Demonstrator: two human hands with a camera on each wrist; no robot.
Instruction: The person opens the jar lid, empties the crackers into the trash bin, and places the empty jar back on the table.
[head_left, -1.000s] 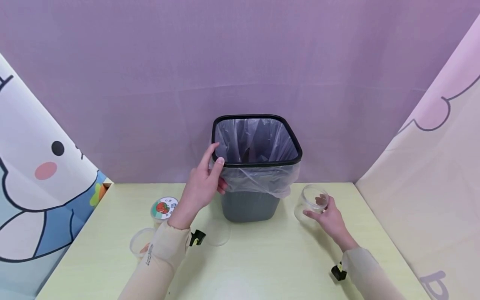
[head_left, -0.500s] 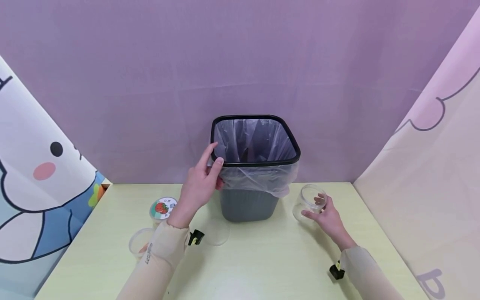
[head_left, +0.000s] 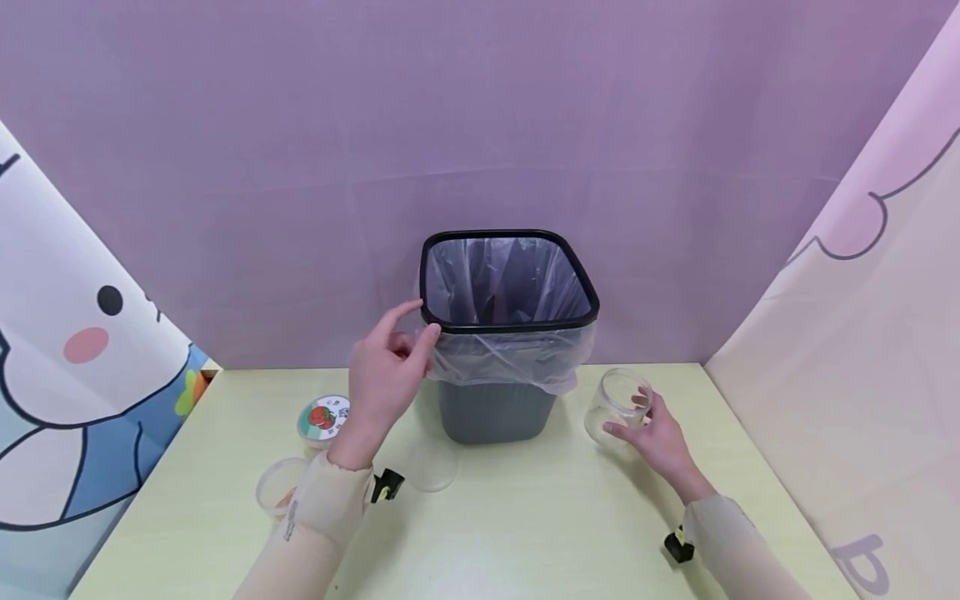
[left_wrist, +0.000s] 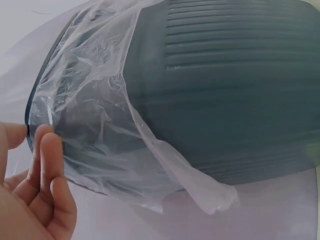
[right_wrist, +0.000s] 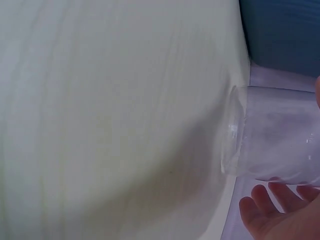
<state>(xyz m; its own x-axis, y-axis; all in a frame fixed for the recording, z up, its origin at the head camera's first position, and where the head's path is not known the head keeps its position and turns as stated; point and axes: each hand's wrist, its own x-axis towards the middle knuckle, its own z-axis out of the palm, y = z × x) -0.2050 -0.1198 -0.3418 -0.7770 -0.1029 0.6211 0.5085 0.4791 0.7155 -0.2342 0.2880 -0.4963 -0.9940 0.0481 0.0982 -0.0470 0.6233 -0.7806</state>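
Note:
At the left front corner of the grey trash bin (head_left: 495, 412), my left hand (head_left: 386, 375) has its thumb and index fingertips right at the black rim. Its other fingers (left_wrist: 51, 155) are loosely bent beside the clear liner bag (left_wrist: 95, 125), which folds down over the bin's outside. On the right, my right hand (head_left: 660, 437) grips a clear plastic jar (head_left: 606, 410), thumb on the near side and fingers round the far side. The jar is upright and lidless, nothing showing inside. The right wrist view shows its clear wall (right_wrist: 280, 135) and base close to the table.
Left of the bin stand a tub with a tomato-printed lid (head_left: 324, 417) and an open clear container (head_left: 266, 492), partly behind my left forearm. A clear round lid (head_left: 433, 467) lies in front of the bin. Curtains hang behind and at both sides of the table (head_left: 525, 533).
My left hand has drawn back slightly to the left and down, its index finger coming off the inside of the rim. My right hand and the jar have hardly moved.

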